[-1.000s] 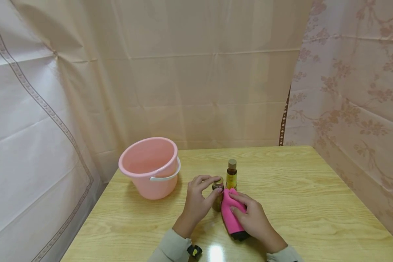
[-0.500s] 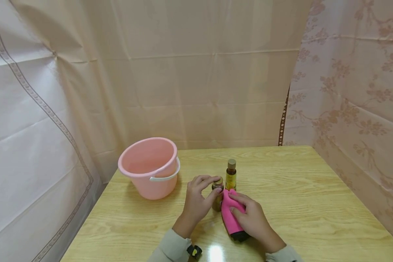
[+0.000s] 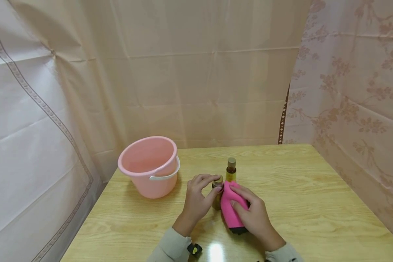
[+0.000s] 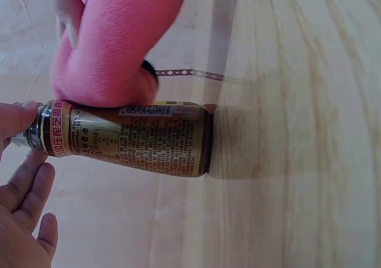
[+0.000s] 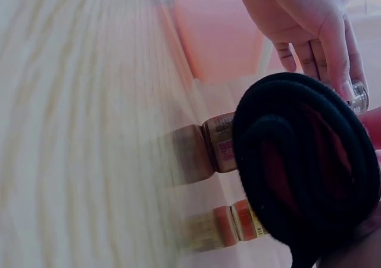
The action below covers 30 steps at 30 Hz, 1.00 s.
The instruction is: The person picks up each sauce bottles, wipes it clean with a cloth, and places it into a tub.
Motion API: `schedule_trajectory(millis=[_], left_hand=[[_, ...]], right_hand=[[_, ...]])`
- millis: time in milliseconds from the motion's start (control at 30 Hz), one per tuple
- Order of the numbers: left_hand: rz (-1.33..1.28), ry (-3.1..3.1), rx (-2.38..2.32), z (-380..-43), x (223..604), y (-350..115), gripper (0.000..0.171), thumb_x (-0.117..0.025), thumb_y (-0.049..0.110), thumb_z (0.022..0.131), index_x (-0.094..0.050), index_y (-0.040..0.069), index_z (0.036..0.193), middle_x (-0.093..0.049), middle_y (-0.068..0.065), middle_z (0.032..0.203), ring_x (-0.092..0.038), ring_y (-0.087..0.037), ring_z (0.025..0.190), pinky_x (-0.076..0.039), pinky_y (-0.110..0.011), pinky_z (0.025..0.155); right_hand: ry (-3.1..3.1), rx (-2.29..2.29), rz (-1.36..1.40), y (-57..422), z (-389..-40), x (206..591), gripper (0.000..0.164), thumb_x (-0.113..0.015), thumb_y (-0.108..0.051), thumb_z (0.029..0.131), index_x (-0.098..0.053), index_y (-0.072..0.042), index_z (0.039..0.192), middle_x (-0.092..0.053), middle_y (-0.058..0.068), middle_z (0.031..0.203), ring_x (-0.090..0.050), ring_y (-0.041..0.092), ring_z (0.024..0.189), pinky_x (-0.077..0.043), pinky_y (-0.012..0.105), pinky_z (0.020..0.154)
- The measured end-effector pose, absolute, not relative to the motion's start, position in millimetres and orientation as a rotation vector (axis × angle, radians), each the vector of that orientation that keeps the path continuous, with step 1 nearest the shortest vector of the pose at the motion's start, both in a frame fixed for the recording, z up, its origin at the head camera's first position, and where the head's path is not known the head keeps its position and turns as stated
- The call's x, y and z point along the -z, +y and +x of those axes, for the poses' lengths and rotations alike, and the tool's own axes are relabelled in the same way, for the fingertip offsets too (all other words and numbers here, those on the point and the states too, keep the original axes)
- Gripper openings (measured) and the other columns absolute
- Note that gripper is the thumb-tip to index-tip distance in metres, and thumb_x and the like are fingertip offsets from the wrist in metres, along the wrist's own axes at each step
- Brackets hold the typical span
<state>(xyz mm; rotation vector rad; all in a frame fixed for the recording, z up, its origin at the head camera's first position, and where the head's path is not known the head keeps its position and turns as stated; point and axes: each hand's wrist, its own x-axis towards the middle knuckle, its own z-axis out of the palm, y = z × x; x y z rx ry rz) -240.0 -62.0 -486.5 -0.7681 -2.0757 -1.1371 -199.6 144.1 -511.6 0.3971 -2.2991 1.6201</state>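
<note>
A small sesame oil bottle (image 3: pixel 217 203) with a gold cap stands upright on the table, its printed label (image 4: pixel 131 140) facing the left wrist view. My left hand (image 3: pixel 196 200) pinches it at the cap and neck between thumb and fingers. In my right hand (image 3: pixel 254 216) is a folded pink cloth (image 3: pixel 230 211), gripped by thumb and fingers against the bottle's right side. The cloth's black end (image 5: pixel 262 161) shows rolled layers in the right wrist view. Just behind it stands a second bottle (image 3: pixel 231 169) with a brown cap and yellow label, its lower part hidden in the head view.
A pink bucket (image 3: pixel 157 189) with a white handle (image 3: pixel 163 178) stands at the back left of the wooden table (image 3: pixel 298 203). Beige and flowered curtains (image 3: pixel 199 91) hang behind and beside the table. A black band with a yellow mark (image 3: pixel 195 250) is on the left wrist.
My right hand has slid the pink cloth slightly up and away along the bottle, covering more of the second bottle. The left hand and its bottle have stayed in place.
</note>
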Motion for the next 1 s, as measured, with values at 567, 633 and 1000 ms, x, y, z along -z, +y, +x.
schedule_trajectory(millis=[567, 633, 1000], left_hand=[[-0.774, -2.082, 1.127, -241.8, 484.6, -59.1, 0.03, -0.08, 0.019, 0.092, -0.076, 0.021, 0.122, -0.073, 0.004, 0.115, -0.066, -0.016, 0.11, -0.042, -0.052, 0.095], [-0.777, -2.085, 1.125, -241.4, 484.6, -59.3, 0.03, -0.08, 0.018, 0.092, -0.076, 0.021, 0.122, -0.073, 0.004, 0.115, -0.066, -0.016, 0.11, -0.042, -0.052, 0.095], [-0.768, -2.087, 1.133, -240.4, 485.2, -61.2, 0.031, -0.08, 0.018, 0.092, -0.076, 0.021, 0.123, -0.074, 0.004, 0.116, -0.066, -0.016, 0.11, -0.043, -0.052, 0.096]], right_hand=[[-2.155, -1.775, 0.422, 145.3, -196.6, 507.4, 0.045, -0.072, -0.012, 0.098, -0.065, -0.021, 0.141, -0.048, 0.011, 0.157, -0.058, 0.029, 0.132, -0.055, 0.025, 0.093], [-2.179, -1.762, 0.425, 145.5, -196.9, 507.8, 0.045, -0.072, -0.014, 0.098, -0.064, -0.022, 0.142, -0.048, 0.01, 0.157, -0.058, 0.029, 0.132, -0.055, 0.024, 0.093], [-2.292, -1.656, 0.436, 145.3, -201.3, 511.8, 0.045, -0.074, -0.018, 0.097, -0.065, -0.022, 0.141, -0.052, 0.011, 0.155, -0.058, 0.031, 0.132, -0.055, 0.028, 0.093]])
